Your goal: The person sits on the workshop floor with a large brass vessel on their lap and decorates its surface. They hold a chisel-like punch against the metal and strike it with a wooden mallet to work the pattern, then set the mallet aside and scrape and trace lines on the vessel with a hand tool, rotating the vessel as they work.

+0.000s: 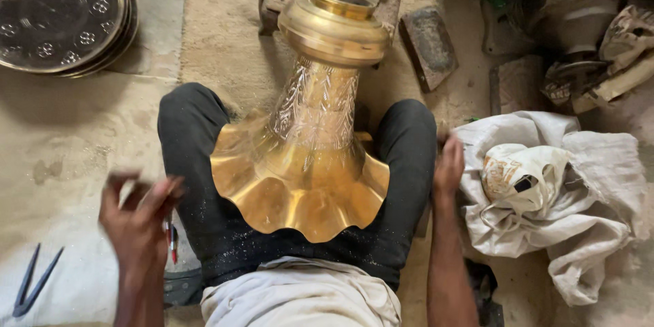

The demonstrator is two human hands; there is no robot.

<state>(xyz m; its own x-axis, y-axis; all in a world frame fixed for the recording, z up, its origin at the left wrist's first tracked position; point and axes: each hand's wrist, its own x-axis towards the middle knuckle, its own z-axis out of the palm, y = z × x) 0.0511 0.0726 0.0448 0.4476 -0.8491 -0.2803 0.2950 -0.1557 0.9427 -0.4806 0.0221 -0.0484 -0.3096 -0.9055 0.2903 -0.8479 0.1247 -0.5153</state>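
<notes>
Neither grip is holding the brass piece: the left hand (139, 221) is hovering blurred over the floor with fingers half curled around what may be a small pale object, too smeared to tell for sure, and the right hand (448, 167) is curling loosely with nothing clearly in it, touching the edge of the cloth sack (552, 197) just beside it.

In the head view, the brass vessel (310, 143) is lying between the two hands, resting tilted on the person's black-trousered lap, its scalloped flare nearest the body and its stepped neck pointing away. Judging from the neck's dense engraved pattern and the flare's smooth plain surface, the decoration is looking only partly done.

Below the left hand, some pens (172, 242) and dark tweezers (34, 279) are lying on the floor; far beyond it, stacked patterned trays (65, 17). Open floor is lying to the left; the right side is crowding with sack and clutter.
</notes>
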